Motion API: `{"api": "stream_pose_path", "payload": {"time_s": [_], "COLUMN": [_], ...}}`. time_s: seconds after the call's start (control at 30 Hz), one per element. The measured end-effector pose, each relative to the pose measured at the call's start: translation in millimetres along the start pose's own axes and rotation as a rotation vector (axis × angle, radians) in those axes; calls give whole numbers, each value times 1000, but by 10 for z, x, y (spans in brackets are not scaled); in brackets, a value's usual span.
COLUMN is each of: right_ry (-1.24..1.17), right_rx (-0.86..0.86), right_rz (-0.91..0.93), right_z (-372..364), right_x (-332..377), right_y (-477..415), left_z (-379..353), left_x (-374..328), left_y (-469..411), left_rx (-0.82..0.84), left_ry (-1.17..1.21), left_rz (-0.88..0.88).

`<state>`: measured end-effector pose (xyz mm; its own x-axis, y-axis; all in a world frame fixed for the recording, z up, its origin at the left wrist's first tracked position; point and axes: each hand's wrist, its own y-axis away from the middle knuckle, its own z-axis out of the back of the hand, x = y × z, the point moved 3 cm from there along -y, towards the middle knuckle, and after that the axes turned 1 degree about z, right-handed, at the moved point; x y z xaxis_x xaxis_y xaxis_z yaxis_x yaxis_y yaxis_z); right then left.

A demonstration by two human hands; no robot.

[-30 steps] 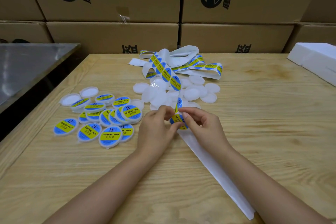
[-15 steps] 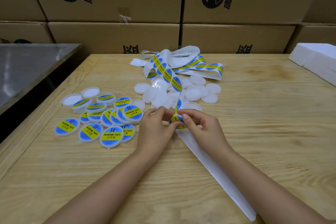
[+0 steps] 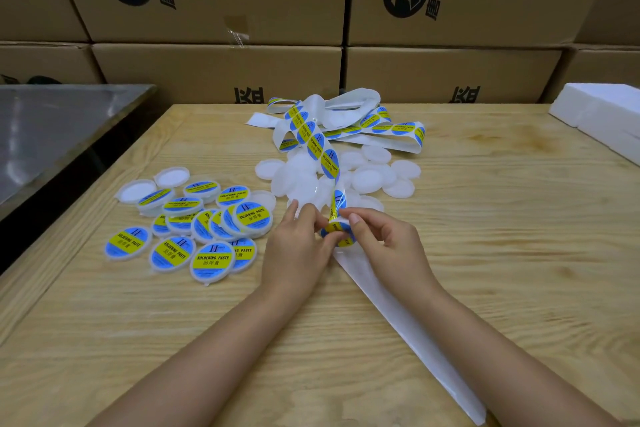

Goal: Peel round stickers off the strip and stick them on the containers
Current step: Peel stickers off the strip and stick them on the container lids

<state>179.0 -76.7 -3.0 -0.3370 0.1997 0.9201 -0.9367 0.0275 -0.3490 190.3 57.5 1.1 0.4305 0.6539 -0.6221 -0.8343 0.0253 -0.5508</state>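
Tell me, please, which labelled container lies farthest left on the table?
The container at the group's near-left corner, flat, label up; every other labelled one lies to its right.

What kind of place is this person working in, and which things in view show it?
Probably a packing workroom or warehouse: stacked cardboard cartons behind the wooden table, a batch of labelled containers, and a long sticker strip.
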Motion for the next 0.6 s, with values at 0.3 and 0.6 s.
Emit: {"api": "stream_pose_path", "payload": {"time_s": [0.3,0.6], "right_ry": [-19,12], "right_rx": [-93,-315], "right_rz": [-39,-227], "right_z": [59,382], "right_x": [-64,-235], "right_y": [-46,-165], "left_z": [0,10], "left_x": [-42,-52], "left_y": [10,26], "left_rx": [-37,47], "left_ry": [-149,162], "left_rz": [-251,-279]}}
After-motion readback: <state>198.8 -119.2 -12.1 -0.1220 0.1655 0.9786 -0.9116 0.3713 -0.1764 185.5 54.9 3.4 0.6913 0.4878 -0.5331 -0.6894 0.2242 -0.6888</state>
